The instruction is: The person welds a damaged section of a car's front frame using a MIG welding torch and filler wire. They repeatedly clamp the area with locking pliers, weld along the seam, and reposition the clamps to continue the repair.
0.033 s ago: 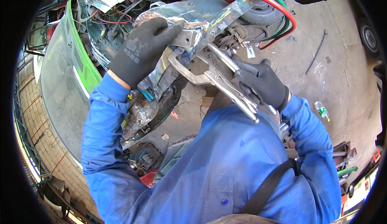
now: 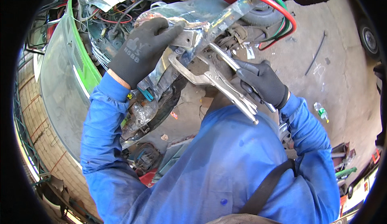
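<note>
My left hand (image 2: 146, 50), in a black glove, grips a small grey metal bracket (image 2: 184, 39) with a round hole, against the end of a worn car body rail (image 2: 225, 18). Locking C-clamp pliers (image 2: 205, 78) hang from the metal just below the bracket, their long handles slanting down toward my chest. My right hand (image 2: 264, 82), gloved too, is closed round a silver metal bar (image 2: 225, 58) to the right of the pliers. The bar's upper end lies close to the rail's underside; what it touches there cannot be made out.
Red and green hoses (image 2: 288, 18) with brass fittings lie across the top right. At the left are a green panel and windshield (image 2: 66, 78), beside an engine bay with loose wires (image 2: 117, 22). A plastic bottle (image 2: 321, 112) and a thin rod (image 2: 316, 52) lie on the floor.
My right hand and the silver bar have shifted very slightly. My left hand and the pliers stay nearly in place.
</note>
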